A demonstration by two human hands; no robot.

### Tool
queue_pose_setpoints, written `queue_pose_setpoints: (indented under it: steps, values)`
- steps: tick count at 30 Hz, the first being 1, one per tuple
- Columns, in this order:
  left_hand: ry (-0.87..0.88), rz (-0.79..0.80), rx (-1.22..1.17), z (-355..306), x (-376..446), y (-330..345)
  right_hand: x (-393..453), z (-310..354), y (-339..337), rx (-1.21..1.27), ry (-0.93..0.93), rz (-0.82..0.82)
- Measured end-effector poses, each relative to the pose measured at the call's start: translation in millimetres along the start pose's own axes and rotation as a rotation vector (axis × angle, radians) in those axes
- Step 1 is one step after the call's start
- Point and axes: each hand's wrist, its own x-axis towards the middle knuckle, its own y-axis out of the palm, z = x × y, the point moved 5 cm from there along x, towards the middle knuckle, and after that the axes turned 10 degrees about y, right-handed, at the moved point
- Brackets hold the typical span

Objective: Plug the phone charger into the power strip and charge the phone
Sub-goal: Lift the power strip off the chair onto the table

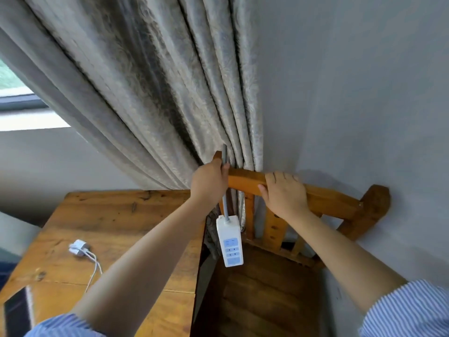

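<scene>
Left hand (210, 182) clenches power strip (229, 240) cord; right hand (284, 194) grips chair rail (245, 182).

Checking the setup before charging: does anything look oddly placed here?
Yes. The power strip dangles in mid-air by its cord, held by the left hand at the chair's top rail, rather than lying on the table near the charger.
</scene>
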Motion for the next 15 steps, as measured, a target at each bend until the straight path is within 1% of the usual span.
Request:
queue_pose_setpoints:
  steps: [5, 7, 10, 12, 14, 15]
  values:
    - [-0.039, -0.039, -0.033, 6.3, 12.5, -27.2, -0.7, -4.2, 2.2, 0.009, 0.000, -0.029]
    - [-0.039, -0.030, -0.014, 11.7, 8.0, -37.7, 0.3, -2.2, 0.4, 0.006, 0.016, -0.047]
    - [-0.056, -0.009, 0.007, 25.0, -3.1, -49.9, -0.1, 1.8, 4.5, -0.001, 0.123, 0.003]
    - [-0.058, -0.002, 0.011, 34.5, -12.8, -59.3, -2.9, 7.4, 2.6, 0.048, 0.176, -0.003]
    - [-0.041, 0.006, 0.011, 41.5, -23.7, -68.7, -7.2, 20.3, -2.5, 0.131, 0.144, -0.043]
    - [-0.027, 0.020, 0.017, 45.0, -30.6, -73.8, -10.0, 31.4, -7.1, 0.174, 0.094, -0.070]
